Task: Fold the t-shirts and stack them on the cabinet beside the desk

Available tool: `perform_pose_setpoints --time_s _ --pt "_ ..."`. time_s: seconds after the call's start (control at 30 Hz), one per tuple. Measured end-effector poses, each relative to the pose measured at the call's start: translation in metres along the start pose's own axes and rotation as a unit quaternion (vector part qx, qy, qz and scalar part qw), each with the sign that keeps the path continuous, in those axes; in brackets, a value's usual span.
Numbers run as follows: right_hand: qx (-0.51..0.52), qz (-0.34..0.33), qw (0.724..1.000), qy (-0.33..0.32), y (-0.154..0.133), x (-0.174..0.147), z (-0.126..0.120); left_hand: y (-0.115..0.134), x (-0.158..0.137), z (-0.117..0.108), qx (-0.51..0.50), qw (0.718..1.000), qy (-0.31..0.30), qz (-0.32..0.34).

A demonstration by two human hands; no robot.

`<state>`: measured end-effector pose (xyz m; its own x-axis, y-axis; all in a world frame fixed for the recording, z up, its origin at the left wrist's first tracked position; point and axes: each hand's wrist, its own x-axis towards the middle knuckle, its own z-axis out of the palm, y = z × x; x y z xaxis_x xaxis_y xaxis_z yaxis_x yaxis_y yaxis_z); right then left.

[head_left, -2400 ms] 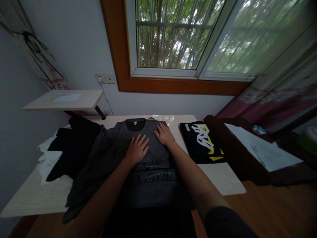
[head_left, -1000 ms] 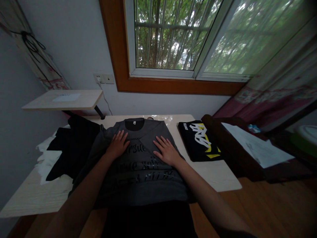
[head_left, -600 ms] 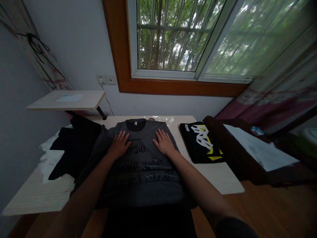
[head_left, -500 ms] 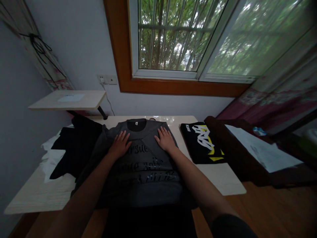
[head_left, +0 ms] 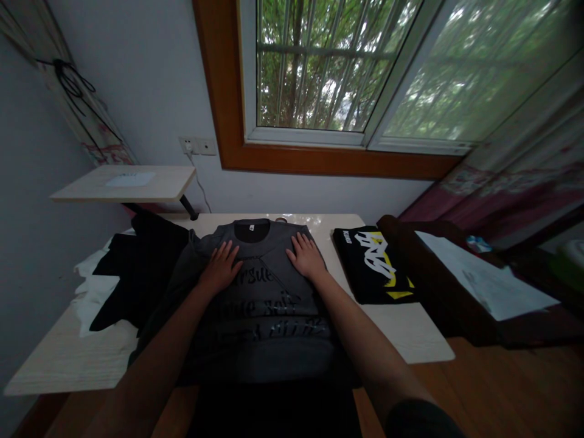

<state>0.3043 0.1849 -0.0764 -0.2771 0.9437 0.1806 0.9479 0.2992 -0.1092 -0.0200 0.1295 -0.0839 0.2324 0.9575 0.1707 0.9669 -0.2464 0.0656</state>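
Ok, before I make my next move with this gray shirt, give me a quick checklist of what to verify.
1. Left hand flat on the gray shirt: ok, fingers spread on the chest.
2. Right hand flat on the shirt: ok, near its right edge.
3. Collar laid open: ok, with the label showing inside.
4. Front free of creases: not ok, diagonal lines cross the chest between your hands.
5. Folded black garment apart from the shirt: ok, a strip of table shows between them.
6. Underside of the shirt smooth: cannot tell, it is hidden.
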Motion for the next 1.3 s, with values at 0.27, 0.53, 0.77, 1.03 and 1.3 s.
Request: perform_pose_setpoints --time_s 0.27,0.53,0.77,1.03,1.3 --pt "0.007 -0.027 1.0 0.011 -0.009 -0.032 -0.005 0.0 0.0 0.0 0.005 1.0 0.003 0.003" --pt "0.01 -0.049 0.999 0.009 -0.018 -0.059 -0.014 0.001 0.0 -0.001 -0.005 1.0 -0.007 -0.003" --pt "0.014 -0.062 0.998 0.001 -0.022 -0.071 -0.02 0.001 0.0 -0.001 -0.005 1.0 -0.005 -0.002" --pt "0.023 -0.068 0.997 -0.012 -0.024 -0.075 -0.028 0.0 0.001 0.001 -0.005 1.0 -0.001 0.001" --pt "0.024 -0.067 0.997 -0.016 -0.024 -0.074 -0.028 0.001 0.001 0.0 -0.008 1.0 -0.004 -0.002"
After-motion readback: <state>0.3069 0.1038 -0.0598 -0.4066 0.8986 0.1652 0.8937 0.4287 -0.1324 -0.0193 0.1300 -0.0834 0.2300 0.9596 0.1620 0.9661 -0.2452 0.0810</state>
